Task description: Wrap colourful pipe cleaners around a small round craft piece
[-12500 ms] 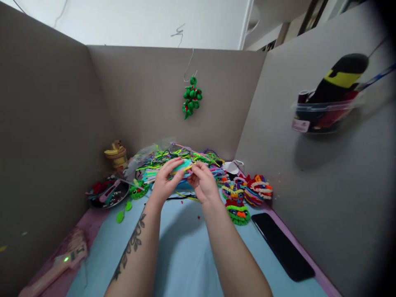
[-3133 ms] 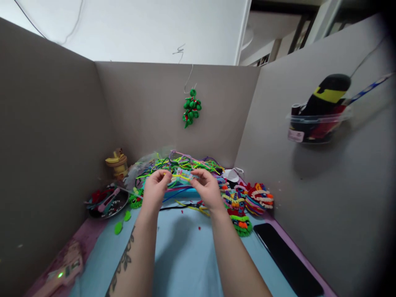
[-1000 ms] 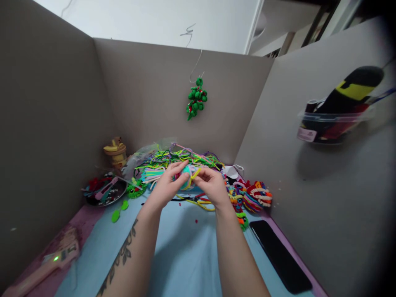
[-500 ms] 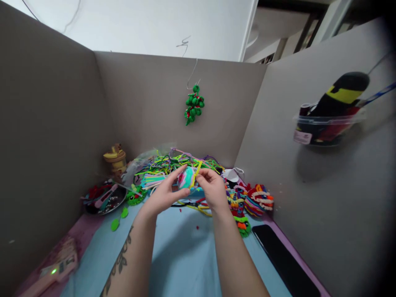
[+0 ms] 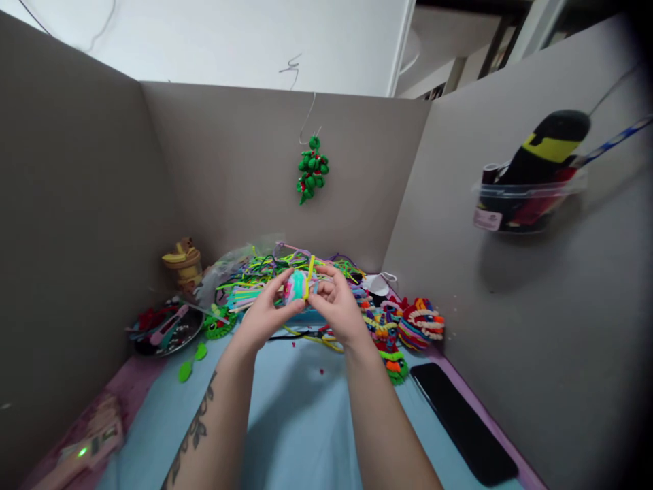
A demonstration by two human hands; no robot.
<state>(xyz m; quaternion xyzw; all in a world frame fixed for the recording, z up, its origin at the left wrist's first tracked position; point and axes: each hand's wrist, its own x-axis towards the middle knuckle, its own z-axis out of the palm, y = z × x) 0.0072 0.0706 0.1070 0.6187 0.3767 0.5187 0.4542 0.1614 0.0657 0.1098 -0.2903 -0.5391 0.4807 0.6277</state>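
Grey screen (image 5: 265, 170): panels on the left, far and right sides of the worktop.
Worktop (image 5: 290, 422): pale blue cover, pink showing along both side edges.
Fuzzy-stem heap (image 5: 245, 296): many colours, at the far side, behind the hands.
Left hand (image 5: 265, 309): fingers curled partway, thumb below and forefinger above, gripping the left part of the striped piece.
Right hand (image 5: 339, 306): thumb and forefinger closed in on the piece's right edge, other fingers bent behind.
Clear tub (image 5: 530, 192): on the right panel, crammed with tools.
Black phone (image 5: 462, 422): flat, near the right edge.
Round dish (image 5: 191, 327): left side, small items inside.
Striped piece (image 5: 294, 286): raised between both hands, in front of the heap; turquoise, pink, white.
Yellow strip (image 5: 310, 278): upright against the piece's right side, top end free.
Green ovals (image 5: 185, 371): flat, near the dish.
Red speck (image 5: 321, 371): bare cover, between the forearms.
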